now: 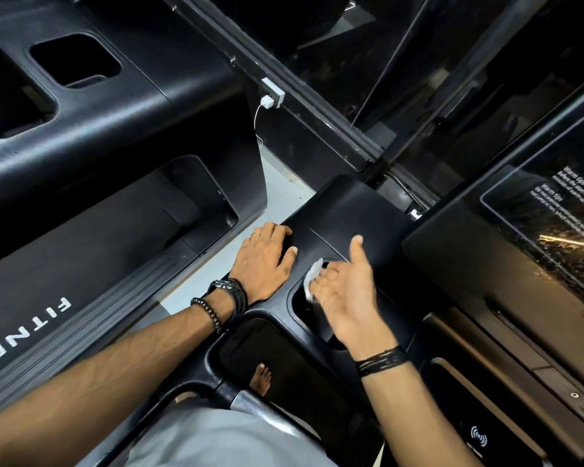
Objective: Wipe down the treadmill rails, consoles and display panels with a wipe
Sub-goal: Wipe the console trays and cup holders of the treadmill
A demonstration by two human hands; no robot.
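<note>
I stand at a black treadmill console (344,214). My left hand (265,261) lies flat, fingers spread, on the console's left corner and holds nothing. My right hand (346,291) reaches into a round cup-holder recess (300,305) in the console. Its fingers pinch a small white wipe (312,276) against the recess rim, with the thumb pointing up. The glossy display panel (520,251) with white text sits to the right of my right hand.
A neighbouring treadmill's console (108,106) and belt deck (64,264) lie to the left across a narrow strip of pale floor (280,183). A white charger and cable (267,102) hang from a rail behind. A dark tray recess (284,358) lies below my hands.
</note>
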